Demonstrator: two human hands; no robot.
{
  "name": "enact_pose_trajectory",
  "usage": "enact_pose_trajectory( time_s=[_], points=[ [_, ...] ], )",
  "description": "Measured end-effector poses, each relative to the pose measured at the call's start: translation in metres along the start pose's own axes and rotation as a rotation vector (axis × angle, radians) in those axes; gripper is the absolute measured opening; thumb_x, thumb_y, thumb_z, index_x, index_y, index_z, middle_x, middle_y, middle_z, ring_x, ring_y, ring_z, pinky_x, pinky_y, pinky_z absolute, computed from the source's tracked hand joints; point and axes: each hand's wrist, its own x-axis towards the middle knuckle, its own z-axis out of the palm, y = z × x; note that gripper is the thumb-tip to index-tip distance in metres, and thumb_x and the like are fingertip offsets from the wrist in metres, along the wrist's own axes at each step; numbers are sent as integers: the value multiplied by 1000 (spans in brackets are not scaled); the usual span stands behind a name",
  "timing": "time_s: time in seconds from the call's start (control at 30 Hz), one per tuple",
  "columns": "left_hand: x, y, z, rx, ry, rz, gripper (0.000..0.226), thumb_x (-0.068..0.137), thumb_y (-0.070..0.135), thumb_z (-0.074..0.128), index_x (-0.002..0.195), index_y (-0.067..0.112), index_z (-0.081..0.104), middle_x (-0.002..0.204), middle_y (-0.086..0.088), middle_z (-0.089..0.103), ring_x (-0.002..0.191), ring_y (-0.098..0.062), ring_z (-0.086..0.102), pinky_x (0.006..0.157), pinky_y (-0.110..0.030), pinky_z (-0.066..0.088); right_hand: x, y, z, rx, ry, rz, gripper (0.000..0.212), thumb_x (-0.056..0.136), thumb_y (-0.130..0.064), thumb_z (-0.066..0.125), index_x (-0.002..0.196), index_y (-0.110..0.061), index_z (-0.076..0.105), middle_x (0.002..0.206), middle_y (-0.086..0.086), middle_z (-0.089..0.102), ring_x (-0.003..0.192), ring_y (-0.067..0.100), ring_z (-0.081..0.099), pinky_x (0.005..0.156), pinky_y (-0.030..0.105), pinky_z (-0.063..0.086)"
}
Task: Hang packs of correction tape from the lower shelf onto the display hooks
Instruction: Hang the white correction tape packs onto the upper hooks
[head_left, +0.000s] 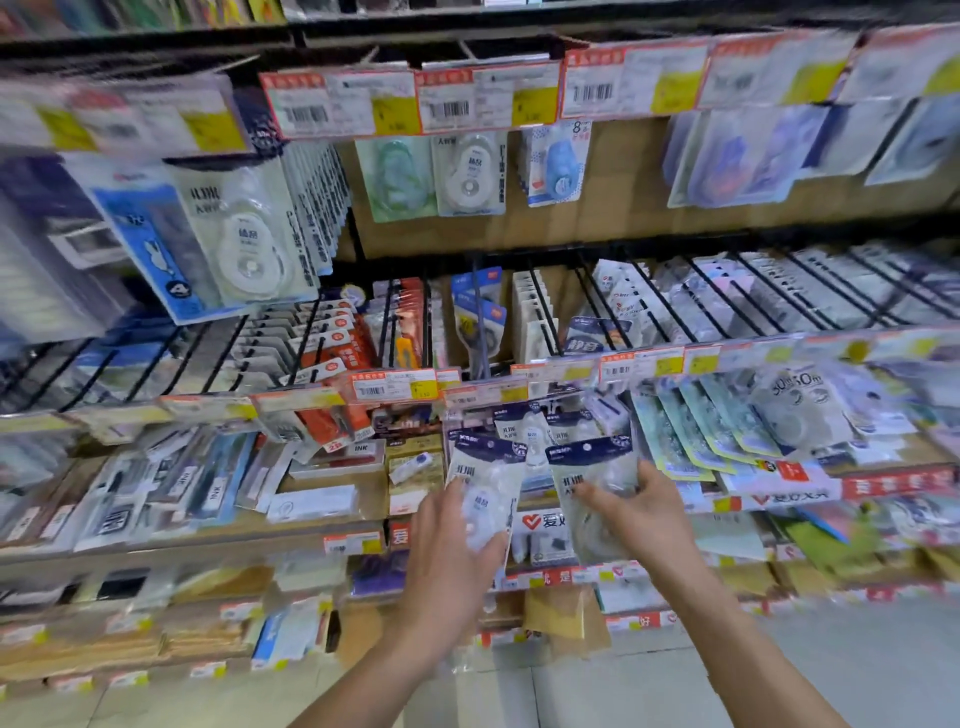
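Below the display hooks, the left hand grips one correction tape pack, the right hand a second pack; neither hangs yet.

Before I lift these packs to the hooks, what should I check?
1. Left hand holds left pack: ok.
2. Right hand holds right pack: ok.
3. Right pack's hang hole uncovered: ok.
4. Packs apart, not tangled: ok.
5. Matching hung pack located, upper left: ok.
6. Free room on its hook: cannot tell.
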Motion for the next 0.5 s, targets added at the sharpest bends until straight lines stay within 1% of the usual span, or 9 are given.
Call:
enact_pose_trajectory(
  time_s=[0.03,0.1,0.17,0.23,0.3,0.37,0.4,0.43,0.5],
  points=[
    [-2,2,-4,-4,9,7,76,87,44,69,150,31,29,150,9,31,137,-11,30,109,-26,29,-4,-10,-3,59,-38,-15,25,80,-19,87,95,-18,68,83,1,79,75,20,76,70,36,61],
    [-6,6,-14,-23,28,14,79,88,47,68,152,31,26,153,10,27,140,-10,28,116,-29,28,-9,-30,-8,128,-93,-51,28,78,-14,88,99,-13,69,87,5,79,79,24,77,72,41,63],
    [-10,11,-23,-51,52,33,79,88,50,67,152,33,24,154,13,25,142,-9,28,118,-36,31,-11,-51,-12,164,-110,-87,29,77,-13,88,98,-13,68,89,8,79,81,26,77,72,43,63],
    [-14,15,-29,-69,75,53,78,88,51,66,152,33,24,155,16,23,143,-8,28,117,-39,34,-9,-67,-13,194,-94,-147,26,78,-15,88,97,-12,70,91,9,79,83,28,77,74,44,62],
    [-18,20,-34,-86,103,69,79,88,54,66,152,33,24,155,17,23,143,-8,28,116,-40,35,-7,-80,-13,224,-60,-198,31,78,-26,88,97,-8,71,90,13,78,83,31,76,76,48,60],
    [-22,25,-39,-112,126,79,80,88,55,66,153,33,24,153,17,24,142,-7,29,116,-40,36,-6,-91,-11,272,-30,-232,54,75,-47,86,96,0,67,83,17,73,75,28,71,71,45,56],
    [-22,27,-41,-120,130,85,81,88,55,65,153,33,23,153,16,24,142,-8,28,116,-40,35,-4,-96,-10,285,-21,-246,68,72,-57,84,95,3,63,78,15,68,70,25,66,68,42,52],
    [-23,30,-42,-123,135,89,81,88,56,65,153,33,23,153,16,24,142,-8,28,116,-40,35,-2,-102,-9,295,-8,-256,76,72,-63,82,95,6,60,76,14,65,68,23,62,67,40,48],
    [-24,36,-45,-132,144,96,80,88,56,65,152,34,23,152,16,24,141,-8,29,116,-40,36,3,-112,-9,332,-4,-279,74,77,-63,79,93,7,61,74,10,65,67,20,60,67,37,47]
  ],
)
